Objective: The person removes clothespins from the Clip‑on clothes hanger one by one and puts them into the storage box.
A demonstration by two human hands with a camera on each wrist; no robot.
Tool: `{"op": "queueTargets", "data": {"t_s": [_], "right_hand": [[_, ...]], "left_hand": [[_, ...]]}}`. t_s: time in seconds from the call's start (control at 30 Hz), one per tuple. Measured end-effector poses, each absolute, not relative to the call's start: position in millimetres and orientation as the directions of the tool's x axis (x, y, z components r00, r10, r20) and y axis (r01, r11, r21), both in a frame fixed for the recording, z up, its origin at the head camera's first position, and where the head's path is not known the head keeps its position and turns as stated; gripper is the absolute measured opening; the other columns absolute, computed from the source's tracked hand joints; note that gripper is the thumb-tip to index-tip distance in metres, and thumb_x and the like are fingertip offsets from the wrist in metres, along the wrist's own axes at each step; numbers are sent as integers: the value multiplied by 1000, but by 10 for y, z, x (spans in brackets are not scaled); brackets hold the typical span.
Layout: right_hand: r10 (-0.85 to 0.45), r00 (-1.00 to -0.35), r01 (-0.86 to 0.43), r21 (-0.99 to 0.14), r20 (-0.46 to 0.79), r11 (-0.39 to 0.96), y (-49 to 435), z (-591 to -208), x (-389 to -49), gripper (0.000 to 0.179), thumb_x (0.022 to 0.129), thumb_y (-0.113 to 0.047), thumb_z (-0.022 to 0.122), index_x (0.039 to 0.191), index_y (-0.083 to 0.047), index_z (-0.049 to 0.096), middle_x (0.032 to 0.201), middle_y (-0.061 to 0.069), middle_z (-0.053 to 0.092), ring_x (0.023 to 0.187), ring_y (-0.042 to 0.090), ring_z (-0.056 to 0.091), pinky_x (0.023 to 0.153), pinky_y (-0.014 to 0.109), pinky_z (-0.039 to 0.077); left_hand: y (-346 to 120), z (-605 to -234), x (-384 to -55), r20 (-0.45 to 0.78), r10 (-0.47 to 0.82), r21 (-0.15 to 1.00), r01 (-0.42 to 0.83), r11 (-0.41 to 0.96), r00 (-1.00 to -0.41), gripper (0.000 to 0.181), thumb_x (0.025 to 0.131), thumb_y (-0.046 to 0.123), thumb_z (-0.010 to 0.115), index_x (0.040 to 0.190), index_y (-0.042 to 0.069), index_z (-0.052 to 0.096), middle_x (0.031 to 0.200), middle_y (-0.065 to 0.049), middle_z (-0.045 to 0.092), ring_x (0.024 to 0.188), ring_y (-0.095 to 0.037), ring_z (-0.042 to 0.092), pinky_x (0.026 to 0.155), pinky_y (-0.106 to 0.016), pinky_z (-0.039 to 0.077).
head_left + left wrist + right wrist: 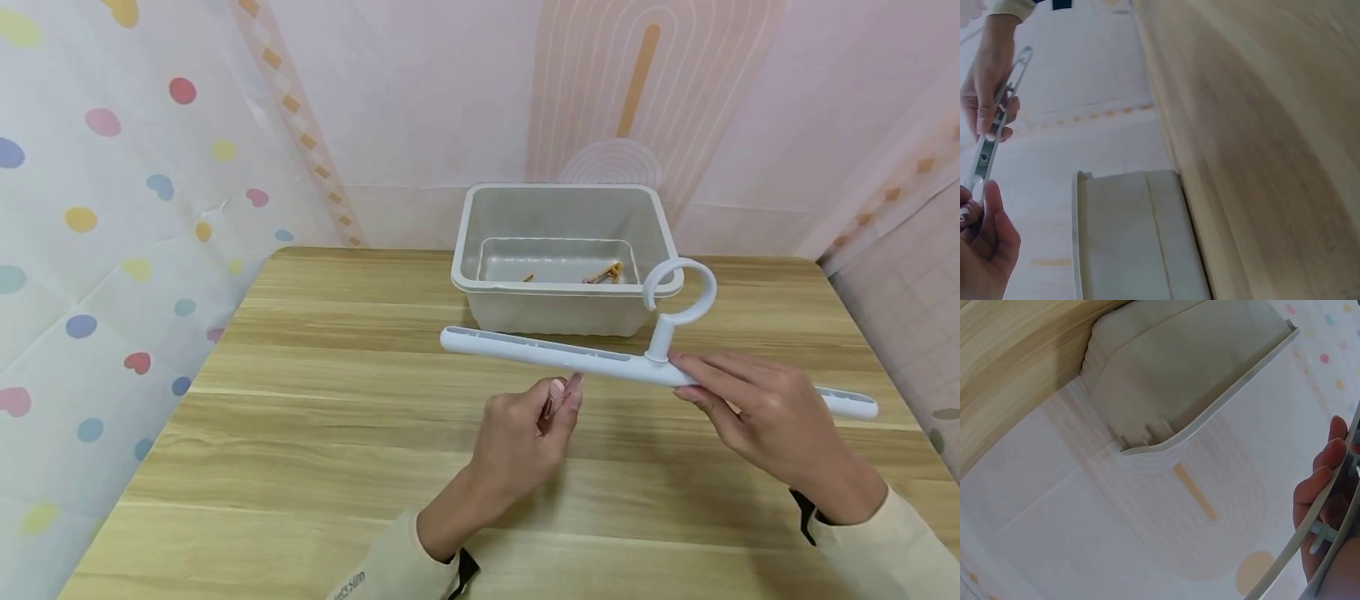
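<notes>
My right hand (772, 417) grips the bar of a white plastic clothes hanger (555, 353) to the right of its round hook, holding it above the table. The hanger slopes slightly down to the right, its hook pointing up. Just below the bar, left of the hook, my left hand (513, 437) pinches a small pink clip (553, 398) between thumb and fingers. Most of the clip is hidden by the fingers. From the right wrist view, the hanger's slotted underside (1325, 534) crosses the curled right fingers (1313, 494).
Behind the hanger, a pale plastic bin (555, 308) stands near the table's back edge. Inside lie a few small orange and pink clips (607, 273). The wood-grain table (315, 417) extends left and toward me. A patterned curtain (420, 100) hangs behind and along the left.
</notes>
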State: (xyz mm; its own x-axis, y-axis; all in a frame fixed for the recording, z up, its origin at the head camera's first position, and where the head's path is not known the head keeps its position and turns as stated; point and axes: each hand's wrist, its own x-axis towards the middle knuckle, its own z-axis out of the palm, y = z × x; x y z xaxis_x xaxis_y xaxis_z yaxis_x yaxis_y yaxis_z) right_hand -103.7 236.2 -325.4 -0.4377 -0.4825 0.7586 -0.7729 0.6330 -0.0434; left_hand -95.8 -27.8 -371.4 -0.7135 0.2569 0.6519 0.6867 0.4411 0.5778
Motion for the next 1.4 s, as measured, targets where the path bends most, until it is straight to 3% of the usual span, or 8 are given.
{"op": "queueTargets", "data": {"t_s": [0.13,0.33,0.57,0.73,0.87,1.0,1.27,1.4], "right_hand": [[-471,-440,-776,-61,764,628,2360,-3247,-1034,50,106,-43,50,103,-2,79,86,7,79,67,19,72,59,23,52],[-461,-438,-783,-76,772,617,2355,-3230,-1035,50,106,-43,52,102,-2,80,85,9,79,65,19,71,56,19,49],[-462,-426,-798,-82,778,598,2366,-3216,-1049,49,105,-43,54,101,-1,80,85,11,79,65,18,72,53,15,44],[-461,-416,-806,-83,784,586,2372,-3229,-1060,49,104,-42,55,100,-1,81,85,12,79,66,18,72,53,14,44],[-468,-420,-809,-87,778,581,2381,-3248,-1062,49,105,-42,54,101,-1,80,87,12,79,67,18,72,54,14,44],[-472,-427,-809,-92,771,581,2386,-3258,-1061,49,105,-42,54,102,-1,80,89,13,80,68,17,72,55,13,43],[-472,-438,-809,-107,765,578,2385,-3260,-1061,49,105,-41,54,102,-1,80,88,13,79,67,15,71,53,11,40],[-468,-450,-802,-113,761,587,2385,-3259,-1054,49,105,-42,53,101,-1,80,89,13,79,68,15,71,53,10,39]], "left_hand": [[-270,-3666,-946,506,294,801,568,190,-811,34,101,8,59,68,7,50,55,-5,53,50,7,38,46,-10,33],[-269,-3618,-922,227,426,973,188,-132,-876,30,107,12,47,104,-14,62,72,-35,59,50,0,57,53,-23,54],[-257,-3619,-928,138,489,964,3,-265,-861,41,108,19,45,107,-20,55,68,-18,61,53,-2,58,57,-21,53],[-254,-3629,-920,212,437,974,155,-162,-874,31,107,13,49,103,-16,61,74,-38,59,50,0,57,53,-20,52],[-254,-3667,-932,403,325,889,450,83,-856,26,101,6,57,75,1,58,62,-16,63,50,5,50,47,-14,43],[-269,-3685,-949,587,265,702,644,303,-765,37,96,5,63,64,11,44,54,1,47,54,6,33,48,-7,28],[-274,-3685,-976,737,286,413,744,525,-612,27,96,10,64,71,11,54,52,5,46,49,2,34,49,-6,25],[-272,-3676,-975,703,282,479,728,491,-653,30,96,9,64,69,11,52,52,4,45,50,3,33,49,-7,25]]}}
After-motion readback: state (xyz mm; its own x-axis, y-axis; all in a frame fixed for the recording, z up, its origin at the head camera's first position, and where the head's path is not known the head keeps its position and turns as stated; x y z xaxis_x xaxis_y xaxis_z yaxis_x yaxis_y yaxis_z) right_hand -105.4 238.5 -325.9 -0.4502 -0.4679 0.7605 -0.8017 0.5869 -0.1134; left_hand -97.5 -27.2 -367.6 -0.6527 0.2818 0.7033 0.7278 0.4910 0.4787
